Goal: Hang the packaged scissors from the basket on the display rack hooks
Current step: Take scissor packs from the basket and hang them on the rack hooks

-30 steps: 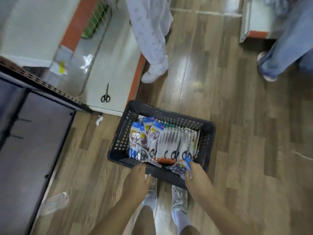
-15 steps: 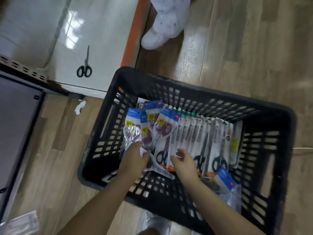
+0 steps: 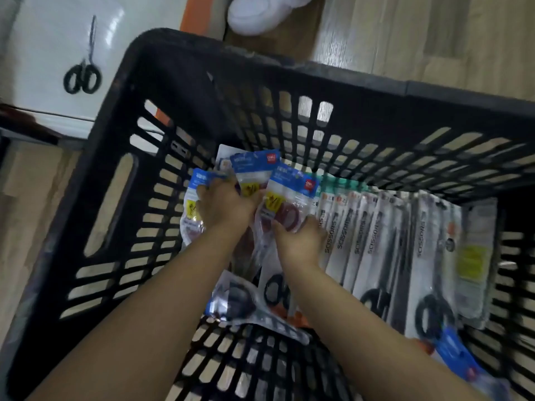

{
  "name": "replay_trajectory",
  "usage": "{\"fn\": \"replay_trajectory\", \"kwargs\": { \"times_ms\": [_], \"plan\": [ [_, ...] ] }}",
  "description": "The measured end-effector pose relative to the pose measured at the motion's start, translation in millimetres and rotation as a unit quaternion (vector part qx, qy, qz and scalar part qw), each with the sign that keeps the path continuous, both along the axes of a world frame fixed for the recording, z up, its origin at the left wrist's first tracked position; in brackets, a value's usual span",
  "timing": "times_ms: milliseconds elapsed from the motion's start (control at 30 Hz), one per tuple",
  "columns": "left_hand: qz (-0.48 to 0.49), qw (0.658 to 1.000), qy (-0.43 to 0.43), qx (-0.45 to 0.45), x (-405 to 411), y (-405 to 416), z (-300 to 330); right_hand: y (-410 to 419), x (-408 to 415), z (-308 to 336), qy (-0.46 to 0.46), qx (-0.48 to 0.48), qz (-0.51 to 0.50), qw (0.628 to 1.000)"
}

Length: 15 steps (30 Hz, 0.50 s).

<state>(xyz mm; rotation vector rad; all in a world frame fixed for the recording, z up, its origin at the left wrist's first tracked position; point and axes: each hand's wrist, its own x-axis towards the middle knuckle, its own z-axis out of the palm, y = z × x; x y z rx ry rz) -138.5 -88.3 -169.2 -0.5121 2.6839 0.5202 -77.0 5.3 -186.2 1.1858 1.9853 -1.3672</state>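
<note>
Down inside the basket (image 3: pixel 136 91), both hands work at the blue-topped scissor packs. Left hand (image 3: pixel 223 205) lies over the leftmost blue pack (image 3: pixel 189 209), fingers curled onto its upper edge near the header; whether it truly grips or only presses, cannot tell. Right hand (image 3: pixel 298 241) pinches the lower part of another blue pack (image 3: pixel 289 198), fingertips on the clear plastic over the dark red handles. A third blue pack (image 3: pixel 254 169) stands between and behind those two.

Just right of the hands, a row of grey-white packs (image 3: pixel 373 235) printed "SCISSORS" stands on edge, overlapping, black handles low. One loose pack (image 3: pixel 240 302) lies flat beneath the forearms.

Basket is black, slotted plastic, resting on wood flooring (image 3: pixel 405 33). Outside it, upper left, bare black scissors (image 3: pixel 82 73) lie on a white surface (image 3: pixel 43 53). A white shoe (image 3: pixel 260 13) shows at top.
</note>
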Motion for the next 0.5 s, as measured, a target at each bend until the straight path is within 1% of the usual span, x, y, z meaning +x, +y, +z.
{"fn": "replay_trajectory", "kwargs": {
  "times_ms": [133,233,300,433,500],
  "plan": [
    [0.016,1.000,0.004,0.018,1.8,7.0,4.5,0.1,-5.6,-4.0,0.006,-0.028,-0.064,0.998],
    [-0.015,1.000,0.013,-0.007,8.8,6.6,11.3,0.0,-6.1,-6.3,0.008,-0.037,-0.113,0.993],
    [-0.030,0.999,0.031,-0.007,14.2,3.2,14.3,2.6,-3.5,-1.2,0.025,-0.043,-0.129,0.990],
    [-0.021,0.995,0.091,0.045,24.6,-4.3,19.3,8.9,7.7,10.5,0.087,-0.122,-0.131,0.980],
    [-0.009,0.987,0.120,0.106,27.8,-5.8,21.6,10.8,11.6,16.4,0.096,-0.142,-0.112,0.979]
  ]
}}
